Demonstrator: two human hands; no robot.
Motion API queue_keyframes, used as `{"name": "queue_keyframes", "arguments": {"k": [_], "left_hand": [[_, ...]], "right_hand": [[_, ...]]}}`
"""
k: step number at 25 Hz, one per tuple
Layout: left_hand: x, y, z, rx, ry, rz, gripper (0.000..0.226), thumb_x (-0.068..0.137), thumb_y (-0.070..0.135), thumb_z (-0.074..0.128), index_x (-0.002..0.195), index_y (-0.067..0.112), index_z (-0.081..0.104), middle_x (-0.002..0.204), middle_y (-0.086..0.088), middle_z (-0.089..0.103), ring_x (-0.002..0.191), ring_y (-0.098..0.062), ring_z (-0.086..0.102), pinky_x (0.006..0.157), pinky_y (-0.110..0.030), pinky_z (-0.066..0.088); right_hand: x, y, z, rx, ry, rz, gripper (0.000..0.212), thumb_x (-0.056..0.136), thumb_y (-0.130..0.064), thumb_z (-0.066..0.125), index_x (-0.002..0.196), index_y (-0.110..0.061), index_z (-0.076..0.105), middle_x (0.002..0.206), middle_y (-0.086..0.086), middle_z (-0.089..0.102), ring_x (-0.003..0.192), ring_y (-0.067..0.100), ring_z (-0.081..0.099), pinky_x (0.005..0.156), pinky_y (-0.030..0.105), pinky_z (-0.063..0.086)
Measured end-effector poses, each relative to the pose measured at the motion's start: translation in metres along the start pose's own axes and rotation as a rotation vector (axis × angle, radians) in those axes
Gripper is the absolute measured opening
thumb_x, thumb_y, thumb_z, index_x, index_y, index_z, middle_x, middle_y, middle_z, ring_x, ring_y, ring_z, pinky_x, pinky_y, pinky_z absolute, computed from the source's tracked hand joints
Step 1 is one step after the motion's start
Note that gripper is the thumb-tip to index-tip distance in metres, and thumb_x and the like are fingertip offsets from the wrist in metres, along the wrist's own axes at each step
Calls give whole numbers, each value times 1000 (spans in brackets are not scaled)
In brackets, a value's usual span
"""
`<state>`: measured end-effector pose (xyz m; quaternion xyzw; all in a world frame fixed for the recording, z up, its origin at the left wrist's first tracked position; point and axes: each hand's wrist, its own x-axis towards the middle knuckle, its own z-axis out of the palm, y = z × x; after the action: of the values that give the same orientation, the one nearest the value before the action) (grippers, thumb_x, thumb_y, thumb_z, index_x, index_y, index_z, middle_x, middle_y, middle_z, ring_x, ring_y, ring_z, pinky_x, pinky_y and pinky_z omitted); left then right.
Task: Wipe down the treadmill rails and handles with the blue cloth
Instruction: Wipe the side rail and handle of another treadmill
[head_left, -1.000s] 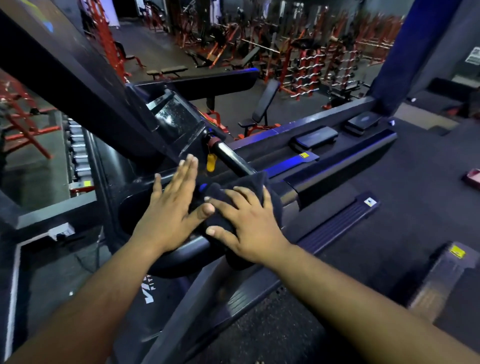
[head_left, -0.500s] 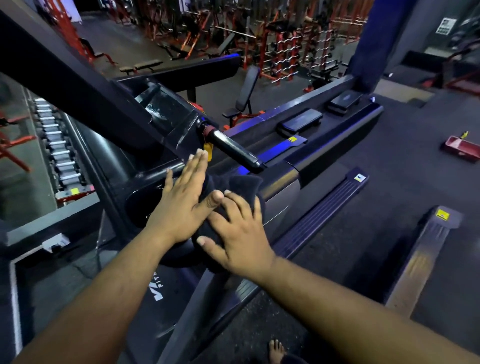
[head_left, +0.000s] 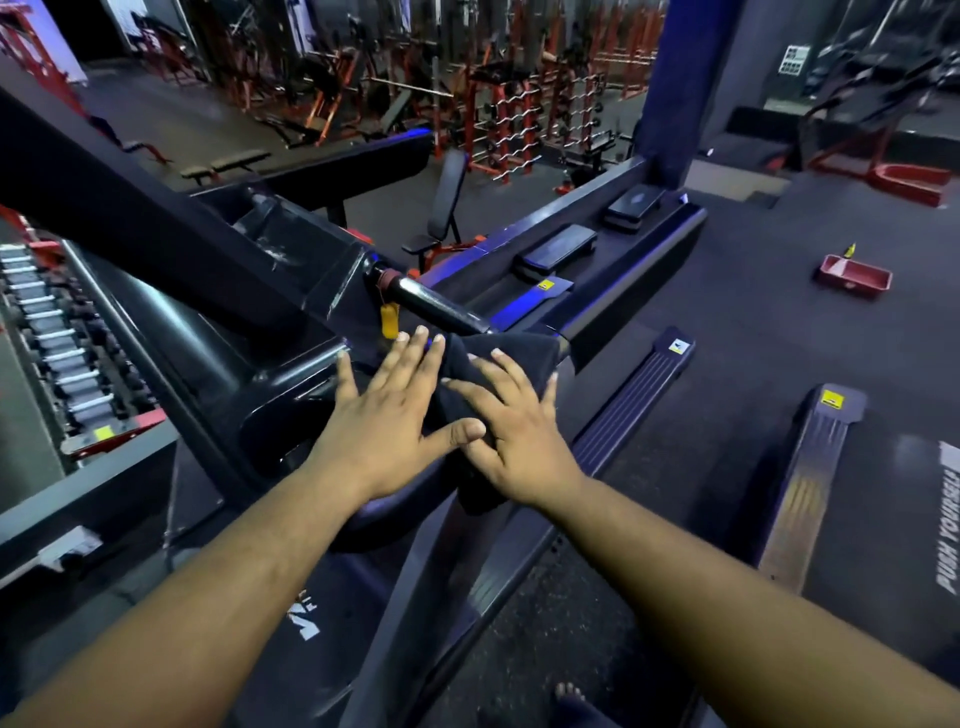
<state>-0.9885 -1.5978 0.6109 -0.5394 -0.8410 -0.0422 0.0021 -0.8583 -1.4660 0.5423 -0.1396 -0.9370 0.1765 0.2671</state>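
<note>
The dark blue cloth (head_left: 501, 358) is bunched over the treadmill's side rail (head_left: 384, 519), just below the round black handle bar (head_left: 434, 306). My right hand (head_left: 511, 431) lies flat on the cloth with fingers spread, pressing it onto the rail. My left hand (head_left: 387, 415) rests flat beside it on the glossy black console edge (head_left: 291, 379), its thumb touching the right hand's thumb and its fingertips at the cloth's left edge. A yellow tag (head_left: 388, 319) hangs from the handle's base.
The treadmill's thick black upright (head_left: 130, 218) slants across the left. A second treadmill belt (head_left: 883, 519) lies at the right, with foot rails (head_left: 634, 395) between. A red tray (head_left: 852, 278) sits on the floor. Weight racks and benches (head_left: 498, 119) fill the background.
Both hands stay side by side on the cloth and have shifted a little up the rail toward the handle bar. The camera has turned right, revealing more floor.
</note>
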Motion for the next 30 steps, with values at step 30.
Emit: {"name": "queue_keyframes", "arguments": {"k": [30], "left_hand": [[343,185,22,-49,-249,-33,117,64,93,3,157,24,-12,167,3,-8,153,-12,-6,119,-61,-10]], "right_hand": [[139,365,-104,-29,136,417,49,100,-57,33,147,-45,35,163,-6,18,151,16,9,103,56,36]]}}
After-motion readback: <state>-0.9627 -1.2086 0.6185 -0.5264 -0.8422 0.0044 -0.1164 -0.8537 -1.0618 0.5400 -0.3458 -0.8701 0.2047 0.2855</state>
